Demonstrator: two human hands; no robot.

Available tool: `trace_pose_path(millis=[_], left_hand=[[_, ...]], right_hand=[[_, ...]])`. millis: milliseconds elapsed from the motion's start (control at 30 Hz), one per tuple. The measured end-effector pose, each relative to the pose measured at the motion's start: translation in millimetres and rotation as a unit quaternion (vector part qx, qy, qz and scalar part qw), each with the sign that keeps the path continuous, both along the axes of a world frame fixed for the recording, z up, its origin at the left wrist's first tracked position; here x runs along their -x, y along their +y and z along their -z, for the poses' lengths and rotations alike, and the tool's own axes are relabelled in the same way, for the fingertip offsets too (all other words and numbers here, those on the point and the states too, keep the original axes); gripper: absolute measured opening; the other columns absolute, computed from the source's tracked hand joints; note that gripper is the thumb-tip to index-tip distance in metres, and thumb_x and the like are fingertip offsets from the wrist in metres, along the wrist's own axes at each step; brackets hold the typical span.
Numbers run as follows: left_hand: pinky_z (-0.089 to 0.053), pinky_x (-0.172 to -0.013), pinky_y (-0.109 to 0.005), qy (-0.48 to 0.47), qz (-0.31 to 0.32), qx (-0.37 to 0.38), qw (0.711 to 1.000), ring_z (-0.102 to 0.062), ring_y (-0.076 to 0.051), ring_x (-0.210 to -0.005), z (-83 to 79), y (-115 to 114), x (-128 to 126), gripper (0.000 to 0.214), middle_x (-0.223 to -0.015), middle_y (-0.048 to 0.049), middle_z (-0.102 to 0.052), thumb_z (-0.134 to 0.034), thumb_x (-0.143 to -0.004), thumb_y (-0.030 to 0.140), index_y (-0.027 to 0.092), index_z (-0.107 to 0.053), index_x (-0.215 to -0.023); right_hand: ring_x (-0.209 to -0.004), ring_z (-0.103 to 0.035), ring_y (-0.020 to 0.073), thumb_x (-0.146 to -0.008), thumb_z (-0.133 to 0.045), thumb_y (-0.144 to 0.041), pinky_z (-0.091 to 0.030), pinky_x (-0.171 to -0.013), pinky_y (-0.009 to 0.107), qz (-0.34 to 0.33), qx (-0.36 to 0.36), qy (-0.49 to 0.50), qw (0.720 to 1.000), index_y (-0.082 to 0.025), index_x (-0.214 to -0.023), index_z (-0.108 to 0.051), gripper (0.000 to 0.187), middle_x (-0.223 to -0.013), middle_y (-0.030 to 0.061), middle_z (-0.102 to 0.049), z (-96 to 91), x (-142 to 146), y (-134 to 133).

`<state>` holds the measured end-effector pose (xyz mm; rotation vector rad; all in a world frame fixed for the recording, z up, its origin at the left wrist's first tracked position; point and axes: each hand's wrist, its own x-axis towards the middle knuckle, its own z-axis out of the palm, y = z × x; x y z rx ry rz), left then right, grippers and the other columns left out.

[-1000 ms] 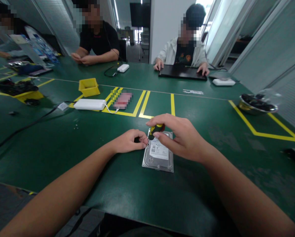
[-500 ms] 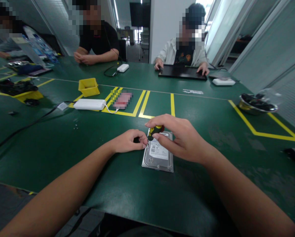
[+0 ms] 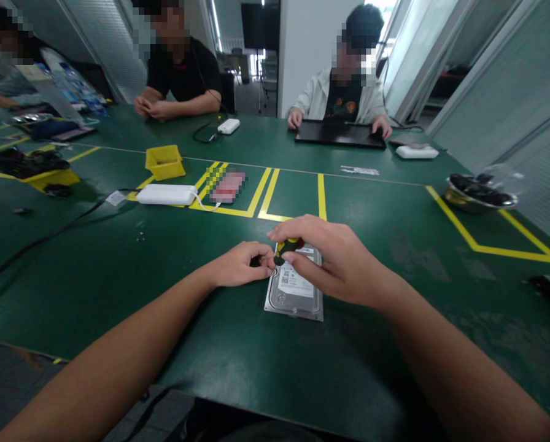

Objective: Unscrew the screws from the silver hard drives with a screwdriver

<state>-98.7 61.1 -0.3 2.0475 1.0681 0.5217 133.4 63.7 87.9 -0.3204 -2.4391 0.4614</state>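
A silver hard drive (image 3: 294, 304) with a white label lies flat on the green table in front of me. My right hand (image 3: 333, 261) grips the yellow and dark green handle of a small screwdriver (image 3: 286, 250), held tilted over the drive's upper left part. The screwdriver's tip is hidden. At the drive's left edge, close beside the screwdriver, my left hand (image 3: 245, 264) has its thumb and fingers pinched together. Whether those fingertips hold the drive's edge, the screwdriver's shaft or a small part cannot be made out.
Left of my hands lie several tiny screws (image 3: 140, 236). Beyond are a white power bank (image 3: 167, 194) cabled to a phone (image 3: 229, 187), and a yellow bin (image 3: 164, 162). A metal bowl (image 3: 481, 195) with dark parts stands right. Across the table, a person holds a black panel (image 3: 340, 134).
The screwdriver handle has tilted slightly under my right fingers, which shifted a little. My left hand and the hard drive stay put. The co-worker's hands on the black panel moved slightly.
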Motion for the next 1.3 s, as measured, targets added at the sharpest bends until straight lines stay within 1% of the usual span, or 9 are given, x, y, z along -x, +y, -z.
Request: trace_pose_path(millis=[133,267,333,467,567,700,933,1167,1300], left_hand=[[-0.042,-0.07,-0.026,-0.009,0.003,0.007,1.0,-0.056,-0.015,-0.076,0.9,0.2,0.5,0.011,-0.079,-0.0005,-0.062,-0.061,-0.083,0.023,0.014,-0.064,-0.089],[-0.043,-0.07,-0.026,-0.021,0.011,0.017,1.0,-0.057,-0.015,-0.076,1.0,0.9,0.9,0.008,-0.08,-0.0007,-0.063,-0.061,-0.083,0.021,0.015,-0.064,-0.088],[-0.043,-0.073,-0.027,-0.024,0.016,0.022,0.999,-0.058,-0.015,-0.077,-0.2,0.9,0.6,0.008,-0.081,-0.0013,-0.064,-0.061,-0.083,0.021,0.015,-0.064,-0.088],[-0.044,-0.075,-0.028,-0.019,0.01,0.022,1.0,-0.059,-0.016,-0.079,-2.7,0.1,-1.1,0.01,-0.082,-0.0022,-0.065,-0.06,-0.085,0.023,0.014,-0.065,-0.088],[-0.043,-0.075,-0.028,-0.014,0.004,0.012,1.0,-0.059,-0.016,-0.08,-2.4,-0.3,-2.0,0.015,-0.083,-0.0028,-0.066,-0.058,-0.088,0.027,0.014,-0.066,-0.088],[-0.042,-0.074,-0.028,-0.016,-0.002,0.01,1.0,-0.058,-0.015,-0.078,-0.3,-0.2,-1.9,0.02,-0.08,-0.0022,-0.065,-0.054,-0.093,0.031,0.014,-0.065,-0.087],[-0.042,-0.071,-0.027,-0.019,-0.006,0.011,1.0,-0.057,-0.014,-0.074,0.4,-1.7,-1.7,0.013,-0.079,-0.0013,-0.063,-0.06,-0.087,0.027,0.015,-0.065,-0.088],[-0.043,-0.074,-0.028,0.002,0.005,-0.017,1.0,-0.059,-0.015,-0.078,0.7,-1.4,-1.0,0.012,-0.08,-0.0015,-0.066,-0.061,-0.087,0.026,0.015,-0.066,-0.09],[-0.043,-0.077,-0.029,-0.001,0.014,-0.025,1.0,-0.06,-0.015,-0.078,1.8,-0.4,0.5,0.014,-0.082,-0.0013,-0.066,-0.061,-0.089,0.028,0.015,-0.066,-0.091]], right_hand=[[-0.107,-0.06,0.0176,-0.095,-0.049,-0.019,-0.047,-0.093,0.032,0.007,-0.001,-0.001,1.0,-0.016,-0.116,-0.056,0.022,-0.114,0.0082,-0.066,1.0,-0.3,0.2],[-0.107,-0.062,0.0172,-0.094,-0.051,-0.019,-0.048,-0.092,0.031,0.017,-0.009,0.004,1.0,-0.016,-0.116,-0.056,0.023,-0.115,0.0074,-0.066,-4.2,-5.3,0.6],[-0.105,-0.063,0.0169,-0.094,-0.053,-0.02,-0.049,-0.09,0.03,0.042,-0.02,0.007,0.999,-0.017,-0.115,-0.057,0.022,-0.113,0.0066,-0.067,-9.4,-9.6,1.4],[-0.096,-0.065,0.0179,-0.091,-0.055,-0.02,-0.051,-0.082,0.03,0.13,-0.038,0.005,0.991,-0.019,-0.112,-0.059,0.021,-0.108,0.0053,-0.068,-19.4,-18.3,3.2],[-0.091,-0.065,0.0177,-0.089,-0.056,-0.019,-0.051,-0.078,0.03,0.161,-0.04,0.003,0.986,-0.02,-0.111,-0.06,0.022,-0.106,0.0047,-0.068,-23.6,-21.8,3.0],[-0.089,-0.064,0.0168,-0.089,-0.056,-0.018,-0.051,-0.077,0.029,0.156,-0.048,0.0,0.987,-0.019,-0.111,-0.061,0.022,-0.104,0.0044,-0.068,-24.1,-21.1,1.5],[-0.087,-0.063,0.0162,-0.089,-0.055,-0.017,-0.05,-0.079,0.03,0.15,-0.061,-0.014,0.987,-0.019,-0.111,-0.059,0.022,-0.104,0.0046,-0.067,-19.3,-16.8,3.1],[-0.083,-0.061,0.0144,-0.089,-0.055,-0.018,-0.048,-0.074,0.026,0.145,-0.034,0.007,0.989,-0.018,-0.109,-0.059,0.02,-0.1,0.0037,-0.066,-15.3,-13.9,5.0],[-0.083,-0.06,0.0127,-0.089,-0.055,-0.018,-0.046,-0.075,0.024,0.119,-0.013,0.006,0.993,-0.016,-0.108,-0.059,0.019,-0.098,0.0033,-0.066,-7.7,-8.1,7.3]])
